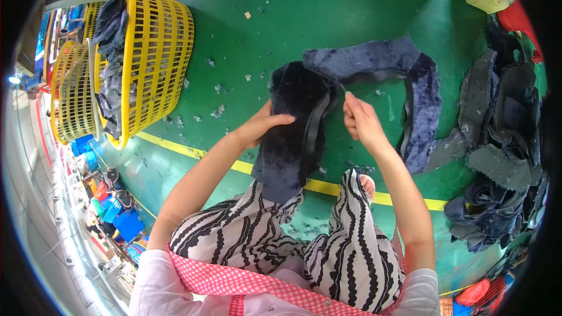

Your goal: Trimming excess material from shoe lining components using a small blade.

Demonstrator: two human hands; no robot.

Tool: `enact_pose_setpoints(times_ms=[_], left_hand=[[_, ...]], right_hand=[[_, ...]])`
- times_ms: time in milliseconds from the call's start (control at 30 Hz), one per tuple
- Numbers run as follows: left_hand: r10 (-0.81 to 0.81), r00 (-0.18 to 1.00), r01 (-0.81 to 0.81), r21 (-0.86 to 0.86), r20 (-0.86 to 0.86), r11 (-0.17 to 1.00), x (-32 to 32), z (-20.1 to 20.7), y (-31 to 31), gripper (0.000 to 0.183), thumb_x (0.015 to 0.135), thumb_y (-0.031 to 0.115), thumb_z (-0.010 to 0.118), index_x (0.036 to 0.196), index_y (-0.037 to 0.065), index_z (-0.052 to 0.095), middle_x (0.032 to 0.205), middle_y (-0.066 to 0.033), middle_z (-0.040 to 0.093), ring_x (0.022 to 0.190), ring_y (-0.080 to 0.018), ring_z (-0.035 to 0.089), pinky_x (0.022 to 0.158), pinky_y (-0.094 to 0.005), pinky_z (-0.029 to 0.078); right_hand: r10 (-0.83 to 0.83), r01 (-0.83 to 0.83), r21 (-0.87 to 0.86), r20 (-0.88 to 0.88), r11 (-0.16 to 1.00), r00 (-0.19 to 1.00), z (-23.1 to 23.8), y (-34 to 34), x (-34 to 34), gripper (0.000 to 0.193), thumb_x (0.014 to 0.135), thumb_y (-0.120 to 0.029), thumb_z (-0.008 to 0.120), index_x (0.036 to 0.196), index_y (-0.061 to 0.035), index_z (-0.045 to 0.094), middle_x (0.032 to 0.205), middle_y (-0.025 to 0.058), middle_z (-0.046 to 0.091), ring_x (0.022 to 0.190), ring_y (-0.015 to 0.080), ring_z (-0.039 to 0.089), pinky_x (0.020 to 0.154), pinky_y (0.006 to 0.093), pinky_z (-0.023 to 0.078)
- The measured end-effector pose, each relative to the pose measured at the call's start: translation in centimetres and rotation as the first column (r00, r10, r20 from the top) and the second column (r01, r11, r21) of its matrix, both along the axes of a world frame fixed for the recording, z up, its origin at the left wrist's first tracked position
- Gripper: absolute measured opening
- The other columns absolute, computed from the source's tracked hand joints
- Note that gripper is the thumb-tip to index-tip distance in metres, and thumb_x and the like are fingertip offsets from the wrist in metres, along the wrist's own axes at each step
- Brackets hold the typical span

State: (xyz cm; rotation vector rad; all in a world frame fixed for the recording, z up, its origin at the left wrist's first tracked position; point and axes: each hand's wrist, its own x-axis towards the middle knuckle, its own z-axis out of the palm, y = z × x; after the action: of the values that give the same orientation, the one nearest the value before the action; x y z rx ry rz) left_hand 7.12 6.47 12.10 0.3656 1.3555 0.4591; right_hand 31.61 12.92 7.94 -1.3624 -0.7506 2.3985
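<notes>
My left hand (257, 126) grips the left edge of a dark navy plush fabric piece (297, 102), thumb on top, the fingers hidden beneath. The piece hangs over my knee. From its upper right a joined strip of the same fabric (366, 58) runs right, then bends down toward me along the floor. My right hand (363, 120) is closed on a small thin pointed tool (345, 88), mostly hidden by the fingers. Its tip meets the fabric edge where piece and strip join. I cannot make out the kind of tool.
A yellow plastic basket (159, 58) full of dark fabric stands at the left, with another yellow basket (73, 93) behind it. Heaped dark fabric pieces (506, 123) lie at the right. Lint and scraps dot the green floor (234, 35), which a yellow line (175, 146) crosses.
</notes>
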Motion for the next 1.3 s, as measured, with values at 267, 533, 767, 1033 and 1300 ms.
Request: enact_pose_setpoints(times_ms=[267, 533, 767, 1033, 1300], left_hand=[[-0.110, 0.990, 0.105, -0.061, -0.084, 0.993, 0.7, -0.5, 0.7, 0.087, 0.077, 0.026, 0.068, 0.144, 0.006, 0.016, 0.141, -0.0124, 0.035, 0.131, -0.0223, 0.034, 0.108, -0.0360, 0.027], [-0.076, 0.994, 0.093, -0.254, 0.076, 0.963, -0.3, -1.3, 0.2, 0.077, 0.082, 0.036, 0.064, 0.143, 0.010, 0.024, 0.138, -0.0088, 0.041, 0.124, -0.0191, 0.044, 0.103, -0.0360, 0.037], [-0.033, 0.999, 0.025, -0.322, -0.019, 0.946, 0.1, -0.5, 0.4, 0.044, 0.084, 0.038, 0.061, 0.114, 0.006, 0.059, 0.107, -0.0074, 0.063, 0.093, -0.0172, 0.063, 0.085, -0.0343, 0.051], [0.039, 0.997, -0.015, -0.326, 0.067, 0.945, -1.4, -1.1, -1.5, 0.043, 0.079, 0.022, 0.063, 0.116, 0.002, 0.054, 0.101, -0.0097, 0.064, 0.089, -0.0178, 0.064, 0.080, -0.0330, 0.053], [0.007, 1.000, -0.004, -0.306, 0.009, 0.952, -1.5, -0.4, -1.6, 0.038, 0.078, 0.020, 0.062, 0.111, 0.002, 0.056, 0.097, -0.0082, 0.065, 0.084, -0.0169, 0.064, 0.077, -0.0315, 0.053]], right_hand=[[-0.501, -0.649, 0.755, 0.528, -0.093, 0.686, -6.4, 4.9, -1.0, 0.020, 0.073, -0.006, 0.060, 0.091, -0.0032, 0.051, 0.082, 0.0088, 0.050, 0.080, 0.0269, 0.048, 0.073, 0.0375, 0.039], [-0.084, -0.045, 0.894, 0.092, 0.446, 0.992, 1.7, 1.0, -2.3, 0.022, 0.057, 0.010, 0.050, 0.075, -0.0029, 0.049, 0.089, 0.0091, 0.060, 0.089, 0.0292, 0.054, 0.071, 0.0355, 0.044], [0.234, -0.208, 0.833, 0.097, 0.513, 0.967, 4.4, -5.0, -2.3, 0.019, 0.071, -0.003, 0.060, 0.086, -0.0008, 0.049, 0.099, 0.0102, 0.055, 0.095, 0.0287, 0.053, 0.081, 0.0355, 0.044], [0.027, -0.074, -0.277, -0.170, 0.958, 0.985, -1.2, -3.8, 1.2, 0.047, 0.094, -0.057, 0.032, 0.071, -0.0163, 0.033, 0.054, -0.0088, 0.021, 0.041, 0.0039, 0.012, 0.040, 0.0231, 0.008], [-0.007, -0.139, -0.443, -0.311, 0.886, 0.950, -3.2, -2.1, -0.2, 0.045, 0.094, -0.055, 0.036, 0.073, -0.0151, 0.036, 0.054, -0.0085, 0.019, 0.040, 0.0040, 0.014, 0.038, 0.0221, 0.010]])
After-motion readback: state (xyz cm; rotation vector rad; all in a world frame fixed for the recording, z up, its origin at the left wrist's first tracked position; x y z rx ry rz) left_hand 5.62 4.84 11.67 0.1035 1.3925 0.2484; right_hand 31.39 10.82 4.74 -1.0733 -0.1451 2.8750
